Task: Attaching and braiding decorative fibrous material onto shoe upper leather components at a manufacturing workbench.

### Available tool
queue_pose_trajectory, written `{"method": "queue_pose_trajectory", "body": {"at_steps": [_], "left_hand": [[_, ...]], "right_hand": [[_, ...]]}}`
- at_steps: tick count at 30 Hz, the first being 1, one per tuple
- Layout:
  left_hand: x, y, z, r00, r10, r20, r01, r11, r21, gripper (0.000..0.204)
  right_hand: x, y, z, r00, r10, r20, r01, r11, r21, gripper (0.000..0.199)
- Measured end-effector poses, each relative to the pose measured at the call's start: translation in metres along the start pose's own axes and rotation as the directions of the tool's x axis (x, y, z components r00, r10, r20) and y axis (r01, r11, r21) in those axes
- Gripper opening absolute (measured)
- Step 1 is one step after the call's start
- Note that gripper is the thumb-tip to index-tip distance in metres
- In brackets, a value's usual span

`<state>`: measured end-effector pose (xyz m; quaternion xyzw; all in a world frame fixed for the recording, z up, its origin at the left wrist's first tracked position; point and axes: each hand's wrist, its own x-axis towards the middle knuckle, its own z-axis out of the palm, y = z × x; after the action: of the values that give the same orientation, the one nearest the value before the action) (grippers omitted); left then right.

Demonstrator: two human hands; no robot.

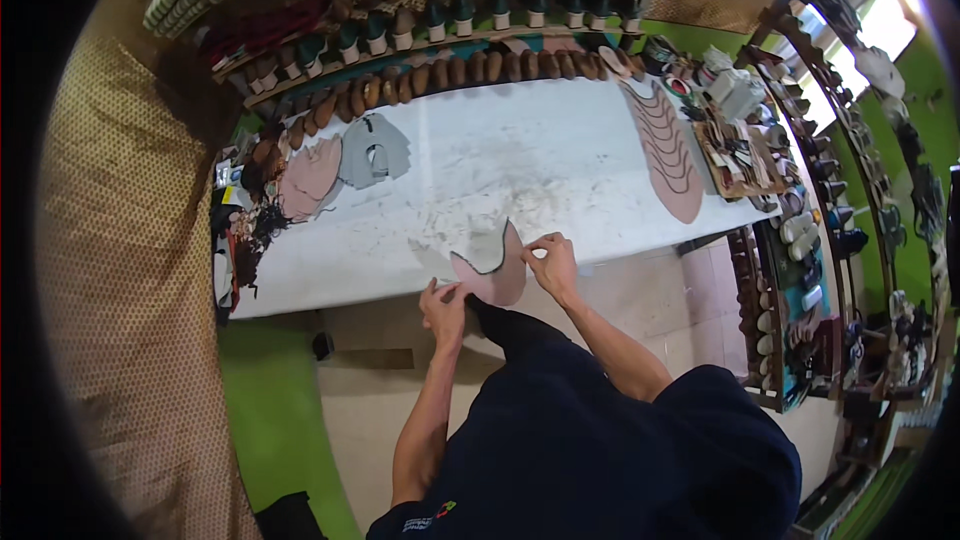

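Head view: pink shoe-upper piece at near edge of white surface, frame centre. Left hand pinching lower-left corner; right hand pinching right edge. Best keep piece flat, pull evenly, hold edges aligned. Grey cut pieces upper left, apart.

Daylight enters through the windows at upper right, which are overexposed to near white. The white table is evenly and brightly lit, with only soft shadows. The lower left is dimmer. Fisheye distortion bends the table edges and shelves strongly; a black vignette rings the frame. Fine detail is soft near the rim.
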<state>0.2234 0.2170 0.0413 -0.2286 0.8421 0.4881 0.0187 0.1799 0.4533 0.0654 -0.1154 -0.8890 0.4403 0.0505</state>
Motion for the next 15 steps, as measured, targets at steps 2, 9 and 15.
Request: {"method": "queue_pose_trajectory", "body": {"at_steps": [2,9,15], "left_hand": [[-0.025,0.004,0.020,1.000,0.023,0.016,-0.023,1.000,0.010,0.038],[-0.076,0.028,0.082,0.987,0.108,0.118,-0.113,0.993,0.034,0.036],[-0.090,0.057,0.143,0.957,0.123,0.264,-0.140,0.989,0.048,0.038]], "right_hand": [[-0.015,0.016,-0.027,0.999,0.024,-0.046,-0.028,0.996,-0.085,0.019],[-0.048,0.072,-0.105,0.981,0.079,-0.180,-0.095,0.992,-0.084,0.020],[-0.053,0.113,-0.165,0.941,0.109,-0.320,-0.162,0.977,-0.142,0.021]]}}
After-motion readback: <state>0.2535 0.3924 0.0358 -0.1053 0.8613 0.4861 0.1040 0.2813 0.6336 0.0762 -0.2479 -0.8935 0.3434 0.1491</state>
